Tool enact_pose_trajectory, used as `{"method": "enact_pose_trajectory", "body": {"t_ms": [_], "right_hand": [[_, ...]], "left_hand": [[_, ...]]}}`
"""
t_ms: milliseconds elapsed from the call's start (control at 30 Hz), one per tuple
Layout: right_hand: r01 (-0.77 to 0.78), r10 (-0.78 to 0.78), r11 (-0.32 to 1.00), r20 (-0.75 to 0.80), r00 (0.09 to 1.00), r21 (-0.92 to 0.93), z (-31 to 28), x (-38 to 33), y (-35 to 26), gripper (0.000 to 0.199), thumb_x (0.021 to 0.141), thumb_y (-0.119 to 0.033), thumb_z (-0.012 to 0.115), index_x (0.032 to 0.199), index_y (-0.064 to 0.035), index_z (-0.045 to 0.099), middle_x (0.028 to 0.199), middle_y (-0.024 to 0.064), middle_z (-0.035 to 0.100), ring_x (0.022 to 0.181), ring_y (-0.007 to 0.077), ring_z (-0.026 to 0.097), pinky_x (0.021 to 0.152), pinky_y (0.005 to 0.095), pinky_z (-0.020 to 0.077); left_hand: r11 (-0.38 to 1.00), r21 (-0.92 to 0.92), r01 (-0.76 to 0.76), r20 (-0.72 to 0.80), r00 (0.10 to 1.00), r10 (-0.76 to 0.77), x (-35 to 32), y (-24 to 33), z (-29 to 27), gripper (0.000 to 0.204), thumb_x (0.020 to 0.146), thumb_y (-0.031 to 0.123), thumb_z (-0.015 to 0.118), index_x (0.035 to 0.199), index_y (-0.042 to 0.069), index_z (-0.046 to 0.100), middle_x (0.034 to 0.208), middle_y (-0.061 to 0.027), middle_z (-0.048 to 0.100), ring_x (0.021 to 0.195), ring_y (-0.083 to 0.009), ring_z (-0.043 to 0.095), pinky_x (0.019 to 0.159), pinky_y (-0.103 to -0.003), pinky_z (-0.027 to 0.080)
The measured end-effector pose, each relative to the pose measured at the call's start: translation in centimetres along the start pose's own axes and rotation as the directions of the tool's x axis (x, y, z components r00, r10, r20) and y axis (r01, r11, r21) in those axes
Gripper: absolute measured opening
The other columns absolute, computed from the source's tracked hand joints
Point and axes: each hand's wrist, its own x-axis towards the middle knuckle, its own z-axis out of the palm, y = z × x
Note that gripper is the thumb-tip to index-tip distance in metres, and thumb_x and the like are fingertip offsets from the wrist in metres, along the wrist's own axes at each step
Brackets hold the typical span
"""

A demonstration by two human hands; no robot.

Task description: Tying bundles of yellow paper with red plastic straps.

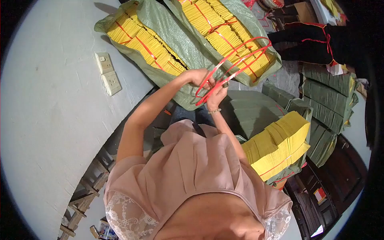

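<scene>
Gripping a bundle of red plastic strapping loops (236,64) with both hands, out in front of the chest. Left hand (199,77) closing around the near ends of the loops, fingers curled over them. Right hand (217,96) pinching the same ends just below and to the right, a thin bracelet (215,111) showing at the wrist. Loops fanning up and to the right, arching over the far stacks. Lying just beyond the hands: two open green woven sacks (176,36) packed with yellow paper bundles (146,42) bound in red bands. Sitting to the near right: another yellow stack (280,144) in a green sack, with closed green bales (328,100) further right. Showing on the grey wall to the left: a switch and a socket (108,73).
</scene>
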Motion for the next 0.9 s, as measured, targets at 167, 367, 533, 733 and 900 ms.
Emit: {"method": "enact_pose_trajectory", "body": {"t_ms": [167,367,533,733,900], "right_hand": [[0.043,-0.044,0.999,-0.040,0.998,-0.027,0.0,0.2,-0.4,0.023,0.094,-0.022,0.038,0.088,-0.0008,0.046,0.073,0.0099,0.046,0.068,0.0221,0.048,0.062,0.0339,0.0397],[-0.035,0.035,0.999,-0.022,0.999,0.019,0.1,0.0,-0.5,0.018,0.093,-0.016,0.039,0.086,-0.0006,0.046,0.072,0.0087,0.046,0.068,0.0200,0.048,0.061,0.0335,0.0393],[-0.016,0.016,1.000,-0.028,0.999,0.016,0.3,-0.2,-1.1,0.021,0.094,-0.020,0.039,0.088,-0.0016,0.046,0.072,0.0051,0.046,0.068,0.0155,0.048,0.060,0.0305,0.0403],[-0.013,0.017,0.994,-0.035,0.999,0.113,0.4,-0.3,0.0,0.020,0.094,-0.020,0.039,0.090,-0.0012,0.046,0.073,0.0054,0.048,0.069,0.0155,0.048,0.061,0.0299,0.0407],[-0.072,0.072,0.991,0.005,0.997,0.111,0.2,0.0,-0.5,0.016,0.092,-0.015,0.041,0.090,0.0000,0.047,0.077,0.0112,0.053,0.070,0.0195,0.053,0.063,0.0322,0.0417]], "left_hand": [[0.984,0.097,0.147,-0.329,0.938,-0.108,-0.6,1.5,1.7,0.026,0.068,0.016,0.059,0.093,0.013,0.065,0.080,-0.0176,0.061,0.072,-0.0323,0.061,0.062,-0.039,0.047],[0.980,0.101,0.171,-0.469,0.877,-0.104,-1.4,1.6,2.9,0.023,0.069,0.017,0.059,0.091,0.012,0.066,0.075,-0.0175,0.061,0.070,-0.0362,0.059,0.061,-0.041,0.047],[0.966,0.125,0.225,-0.511,0.849,-0.131,-1.5,1.6,3.6,0.024,0.069,0.022,0.064,0.090,0.011,0.067,0.074,-0.0178,0.061,0.066,-0.0351,0.059,0.060,-0.040,0.047],[0.979,0.107,0.173,-0.707,0.706,-0.048,-2.2,2.4,5.3,0.017,0.073,0.015,0.064,0.088,0.006,0.066,0.073,-0.0156,0.063,0.063,-0.0272,0.063,0.057,-0.033,0.048],[0.907,-0.420,0.037,-0.690,0.636,-0.345,-4.1,3.9,4.0,0.011,0.074,0.011,0.062,0.081,0.002,0.063,0.067,-0.0158,0.061,0.061,-0.0273,0.061,0.057,-0.033,0.047]]}}
